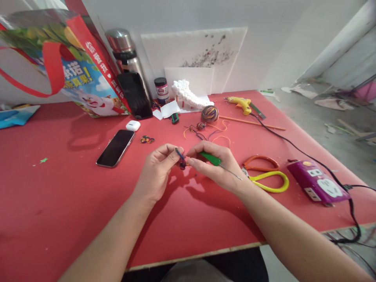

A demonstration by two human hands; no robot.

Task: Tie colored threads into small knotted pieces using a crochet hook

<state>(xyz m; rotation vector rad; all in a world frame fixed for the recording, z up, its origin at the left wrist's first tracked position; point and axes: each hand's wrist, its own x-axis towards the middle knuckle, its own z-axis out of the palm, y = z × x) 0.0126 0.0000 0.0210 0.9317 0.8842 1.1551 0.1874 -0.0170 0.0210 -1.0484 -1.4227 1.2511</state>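
Observation:
Above the red table, my left hand pinches a small dark multicoloured piece of knotted yarn between thumb and fingers. My right hand is closed too, its thumb and fingertips meeting at the right side of that piece. Tucked in the right hand is a green-handled crochet hook, its thin metal shaft pointing back towards the wrist. Loose strands of orange and dark yarn lie just beyond the hands, beside a multicoloured yarn ball. The fingers partly hide the held piece.
Orange-and-yellow-handled scissors and a purple power socket lie right. Behind are a yellow glue gun, a white bumpy object and a thermos. Left are a phone, earbud case and gift bag.

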